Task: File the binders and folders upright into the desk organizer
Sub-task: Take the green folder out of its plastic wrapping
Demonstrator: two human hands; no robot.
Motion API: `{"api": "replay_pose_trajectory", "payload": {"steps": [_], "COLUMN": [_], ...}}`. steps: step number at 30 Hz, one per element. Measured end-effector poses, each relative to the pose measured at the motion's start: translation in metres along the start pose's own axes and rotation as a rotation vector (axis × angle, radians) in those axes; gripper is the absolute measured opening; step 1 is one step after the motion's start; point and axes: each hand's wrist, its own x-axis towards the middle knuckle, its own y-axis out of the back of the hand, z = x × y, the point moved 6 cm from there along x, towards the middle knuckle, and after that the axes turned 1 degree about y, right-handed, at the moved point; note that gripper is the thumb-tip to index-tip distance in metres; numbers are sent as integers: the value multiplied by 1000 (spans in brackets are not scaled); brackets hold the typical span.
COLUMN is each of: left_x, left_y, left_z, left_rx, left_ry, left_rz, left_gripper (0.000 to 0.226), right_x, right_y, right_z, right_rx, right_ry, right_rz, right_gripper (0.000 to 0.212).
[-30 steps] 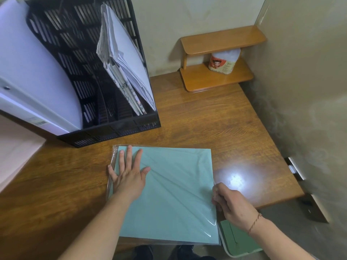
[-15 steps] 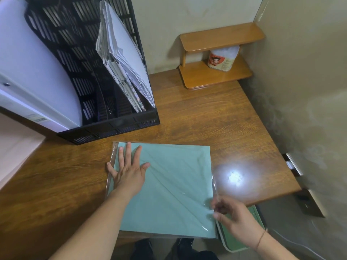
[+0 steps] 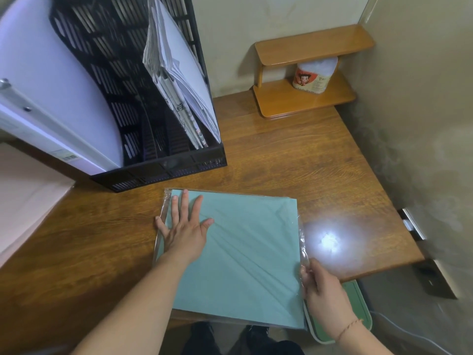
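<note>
A teal folder in a clear plastic sleeve [image 3: 245,254] lies flat on the wooden desk [image 3: 294,160], its near edge hanging over the front of the desk. My left hand [image 3: 185,230] presses flat on its upper left part, fingers spread. My right hand [image 3: 323,290] pinches the plastic at the folder's right edge. Behind stands the black mesh desk organizer [image 3: 158,170]. A white binder [image 3: 51,80] stands in its left slot and a bundle of papers [image 3: 179,80] leans in its right slot.
A small wooden two-tier shelf [image 3: 307,98] with a wrapped tissue roll [image 3: 313,75] sits in the back right corner. The wall runs close along the right. A pink sheet [image 3: 25,196] lies at the left edge. A green-topped stool [image 3: 355,321] shows below the desk's front right.
My right hand left the folder's right edge, dropped lower, then came back up and took hold of the plastic there. My left hand has stayed flat on the folder.
</note>
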Motion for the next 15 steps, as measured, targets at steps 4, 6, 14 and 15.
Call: {"api": "replay_pose_trajectory", "payload": {"steps": [4,6,14,15], "left_x": [1,3,1,1], "left_y": [1,2,4,4], "left_z": [0,0,0,0], "left_rx": [-23,-35,-38,-40], "left_ry": [26,54,50,49], "left_rz": [-1,0,24,23], "left_gripper": [60,60,62,62], "right_x": [-3,-12,-11,-11], "right_y": [-4,0,1,0], "right_z": [9,14,14,14], "right_rx": [512,564,172,158], "right_ry": [-123,-78,110,112], "right_rz": [-155,-176,-9,8], "right_gripper": [23,21,29,29]}}
